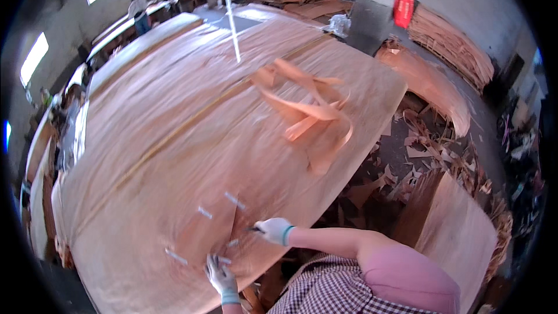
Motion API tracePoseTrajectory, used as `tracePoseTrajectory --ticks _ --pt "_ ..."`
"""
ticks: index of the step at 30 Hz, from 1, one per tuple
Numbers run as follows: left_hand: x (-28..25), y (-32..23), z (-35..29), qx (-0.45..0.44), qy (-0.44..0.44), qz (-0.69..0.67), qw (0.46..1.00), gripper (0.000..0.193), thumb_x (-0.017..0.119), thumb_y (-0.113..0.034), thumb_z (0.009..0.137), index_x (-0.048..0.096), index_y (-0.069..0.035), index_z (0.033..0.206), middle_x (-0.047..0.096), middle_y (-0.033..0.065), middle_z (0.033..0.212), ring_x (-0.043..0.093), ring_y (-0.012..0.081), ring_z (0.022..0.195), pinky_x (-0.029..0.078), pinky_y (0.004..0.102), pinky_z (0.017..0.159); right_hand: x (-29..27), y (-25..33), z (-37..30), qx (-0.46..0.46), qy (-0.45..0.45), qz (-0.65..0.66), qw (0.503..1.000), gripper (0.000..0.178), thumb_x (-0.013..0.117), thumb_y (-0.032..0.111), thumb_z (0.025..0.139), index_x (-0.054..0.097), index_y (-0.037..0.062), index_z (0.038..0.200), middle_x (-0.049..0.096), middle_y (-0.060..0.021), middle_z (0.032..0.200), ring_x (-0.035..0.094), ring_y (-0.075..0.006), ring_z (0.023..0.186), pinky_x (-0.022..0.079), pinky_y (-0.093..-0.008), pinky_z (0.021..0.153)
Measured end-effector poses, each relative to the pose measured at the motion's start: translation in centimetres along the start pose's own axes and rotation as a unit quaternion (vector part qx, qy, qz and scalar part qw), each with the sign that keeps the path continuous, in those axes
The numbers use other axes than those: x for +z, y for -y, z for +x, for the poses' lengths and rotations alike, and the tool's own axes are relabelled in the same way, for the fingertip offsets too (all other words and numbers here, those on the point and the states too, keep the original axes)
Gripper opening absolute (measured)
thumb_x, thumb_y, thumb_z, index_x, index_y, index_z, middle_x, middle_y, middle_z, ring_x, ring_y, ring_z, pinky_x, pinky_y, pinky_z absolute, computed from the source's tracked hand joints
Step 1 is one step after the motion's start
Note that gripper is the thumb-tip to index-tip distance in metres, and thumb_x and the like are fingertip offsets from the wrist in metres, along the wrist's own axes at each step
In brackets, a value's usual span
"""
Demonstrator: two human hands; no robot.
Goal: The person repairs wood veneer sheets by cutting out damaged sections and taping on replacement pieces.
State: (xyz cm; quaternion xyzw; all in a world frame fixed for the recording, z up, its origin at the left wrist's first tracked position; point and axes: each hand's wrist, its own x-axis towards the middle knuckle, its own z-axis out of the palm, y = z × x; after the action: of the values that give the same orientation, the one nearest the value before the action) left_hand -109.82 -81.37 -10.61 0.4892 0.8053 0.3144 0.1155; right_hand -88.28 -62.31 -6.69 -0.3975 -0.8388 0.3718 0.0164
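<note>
A large sheet of thin wood veneer (174,110) lies on a wide stack in front of me. Near its front edge, a darker veneer patch (203,229) shows a sharp straight edge, with several short white tape strips (204,213) around it. My left hand (221,275), in a white glove with a teal cuff, rests on the sheet beside a tape strip, fingers stretched out. Gloved the same way, my right hand (274,231) is closed around a small dark tool (254,229), its tip pointing left toward the patch. Blur hides the tool's exact kind.
Curled orange veneer strips (314,107) lie loose on the sheet. Veneer scraps (418,145) litter the floor to the right, by a leaning board (459,221). A thin white pole (231,17) rises at the far side. A person (139,14) stands far left.
</note>
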Motion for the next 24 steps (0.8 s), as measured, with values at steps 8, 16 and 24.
tracePoseTrajectory --ticks 8,16,24 --pt "9.0 -12.3 3.2 -0.024 0.005 -0.259 0.966 0.057 0.043 0.01 0.08 0.042 0.003 0.136 0.052 0.0149 0.133 0.049 0.0222 0.124 0.037 0.0327 0.104 -24.0 -22.2 -1.7 0.083 -0.398 -0.128 0.905 0.055 0.064 0.016 0.079 0.047 0.0129 0.131 0.045 -0.0157 0.136 0.057 -0.0329 0.109 0.05 -0.0431 0.085" --pt "25.2 -35.9 3.7 0.009 0.178 -0.274 0.945 0.048 0.051 0.004 0.085 0.045 0.004 0.133 0.057 0.0133 0.128 0.052 0.0198 0.121 0.037 0.0296 0.103 -35.6 -33.6 4.1 0.107 -0.161 -0.177 0.965 0.058 0.053 0.014 0.087 0.035 0.0126 0.142 0.064 -0.0185 0.102 0.067 -0.0344 0.082 0.053 -0.0465 0.069" --pt "29.8 -40.0 7.2 -0.092 0.117 -0.362 0.92 0.04 0.048 0.005 0.09 0.048 0.003 0.131 0.057 0.0135 0.126 0.054 0.0199 0.118 0.04 0.0318 0.102 -37.6 -36.4 7.2 0.066 -0.05 -0.23 0.97 0.036 0.05 0.017 0.088 0.054 0.0083 0.122 0.07 -0.0153 0.093 0.069 -0.0306 0.086 0.054 -0.0446 0.073"
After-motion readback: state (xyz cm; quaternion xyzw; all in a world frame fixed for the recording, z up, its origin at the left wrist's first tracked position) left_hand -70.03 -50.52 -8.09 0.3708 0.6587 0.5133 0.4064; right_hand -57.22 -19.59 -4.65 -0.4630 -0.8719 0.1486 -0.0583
